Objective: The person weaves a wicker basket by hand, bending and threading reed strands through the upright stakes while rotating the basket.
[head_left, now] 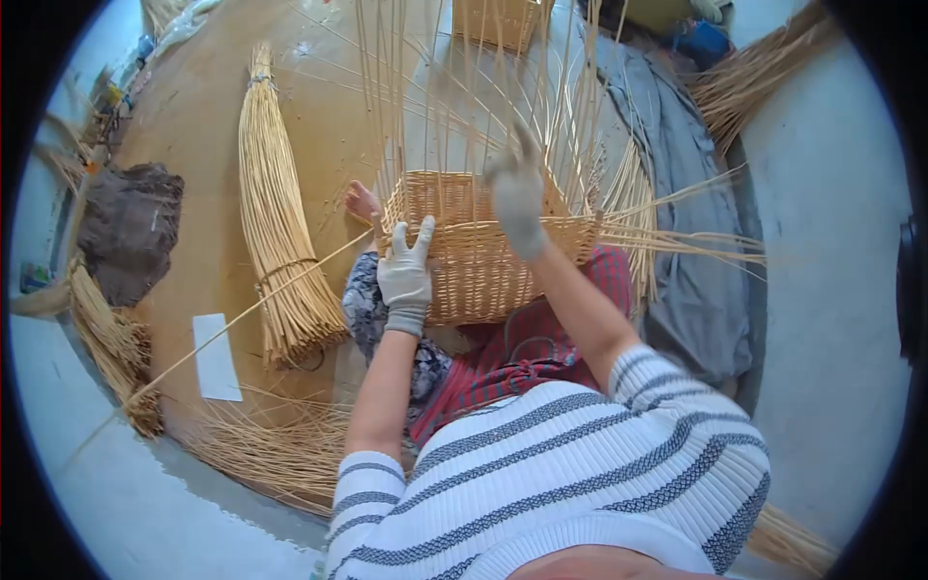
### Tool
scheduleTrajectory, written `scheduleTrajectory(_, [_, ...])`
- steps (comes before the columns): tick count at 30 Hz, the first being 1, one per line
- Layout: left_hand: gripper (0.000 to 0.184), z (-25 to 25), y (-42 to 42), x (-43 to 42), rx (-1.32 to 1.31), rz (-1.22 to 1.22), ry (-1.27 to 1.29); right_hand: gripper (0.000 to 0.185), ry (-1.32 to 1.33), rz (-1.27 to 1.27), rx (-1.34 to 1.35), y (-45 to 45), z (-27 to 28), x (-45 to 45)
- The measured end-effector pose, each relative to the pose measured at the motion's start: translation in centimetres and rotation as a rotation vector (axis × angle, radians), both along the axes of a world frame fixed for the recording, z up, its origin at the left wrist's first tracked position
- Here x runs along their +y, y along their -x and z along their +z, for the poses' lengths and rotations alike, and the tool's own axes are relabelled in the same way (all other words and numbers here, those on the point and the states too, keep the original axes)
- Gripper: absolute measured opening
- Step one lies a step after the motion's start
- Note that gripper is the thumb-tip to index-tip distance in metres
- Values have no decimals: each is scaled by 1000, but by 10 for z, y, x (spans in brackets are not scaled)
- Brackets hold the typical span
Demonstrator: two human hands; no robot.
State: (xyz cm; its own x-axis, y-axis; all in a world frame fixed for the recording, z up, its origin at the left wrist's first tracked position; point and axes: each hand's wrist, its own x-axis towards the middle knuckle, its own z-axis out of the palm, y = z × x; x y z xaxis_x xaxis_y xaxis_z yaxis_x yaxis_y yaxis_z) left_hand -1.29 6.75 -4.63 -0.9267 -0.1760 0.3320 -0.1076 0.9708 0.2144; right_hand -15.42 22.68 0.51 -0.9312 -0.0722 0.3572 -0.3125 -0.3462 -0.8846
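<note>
A rectangular wicker basket rests on the person's lap, with long upright stakes rising from its walls. My left hand, in a pale glove, grips the near left part of the basket's upper edge. One long cane runs from that corner down to the lower left. My right hand, gloved too, is raised over the basket's near wall among the stakes. Its fingers are smeared by motion, so whether they hold anything is not clear.
A tied bundle of canes lies to the left, near a white sheet. Loose canes lie at the lower left. Grey cloth is at the right, and another woven basket stands at the top.
</note>
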Motion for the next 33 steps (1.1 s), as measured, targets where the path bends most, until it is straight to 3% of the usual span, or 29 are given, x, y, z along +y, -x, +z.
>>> scheduleTrajectory(1, [78,-5,1,4,96,-29,65,53,-166,-29,64,-28,-16,35])
scheduleTrajectory(3, [77,12,4,20,105,-64,-21,47,-291,-74,-469,-62,-23,73])
scheduleTrajectory(4, [76,25,7,28,117,-90,-86,47,-305,-85,-465,-45,-27,79])
scheduleTrajectory(5, [79,35,11,38,214,-261,-138,46,-441,-111,-140,-22,-36,79])
scheduleTrajectory(6, [79,38,13,52,200,-275,-143,44,-564,-133,182,-6,-43,75])
scheduleTrajectory(8, [84,44,23,83,-274,-142,-220,36,-1099,-488,578,6,29,36])
scheduleTrajectory(9, [85,45,27,84,-336,-113,-203,36,-1104,-492,582,23,30,33])
scheduleTrajectory(11, [82,27,25,81,-210,-158,-130,39,-766,-331,279,43,17,38])
scheduleTrajectory(13, [80,12,28,80,-27,-203,-29,39,198,45,171,17,-5,96])
scheduleTrajectory(15, [80,9,33,89,39,-222,-32,35,-137,-350,-231,-20,-60,152])
scheduleTrajectory(16, [79,11,40,99,104,-225,-25,35,-151,-374,-216,-28,-57,163])
scheduleTrajectory(18, [83,24,46,127,223,-355,-95,23,-336,-474,-76,-43,-55,164])
scheduleTrajectory(19, [85,29,47,148,73,-371,-152,34,-369,-433,86,-24,-48,162])
scheduleTrajectory(21, [86,18,53,171,-81,-306,-124,49,-1003,-536,424,6,18,138])
scheduleTrajectory(22, [86,21,58,172,-80,-304,-126,49,-1004,-533,426,21,30,134])
scheduleTrajectory(24, [77,23,61,173,-221,-265,32,58,-566,-228,33,32,35,136])
scheduleTrajectory(26, [71,20,68,173,-135,-238,68,45,-220,-280,219,8,14,188])
scheduleTrajectory(28, [68,20,69,183,-262,-258,107,34,-408,-483,-370,-47,-13,244])
scheduleTrajectory(30, [63,27,62,186,-294,-251,45,25,-424,-542,-259,-98,-17,243])
scheduleTrajectory(32, [58,24,56,168,-96,-332,-130,23,-385,-492,-337,-108,9,214])
scheduleTrajectory(33, [52,27,47,157,25,-422,-408,22,-334,-419,-397,-105,20,193])
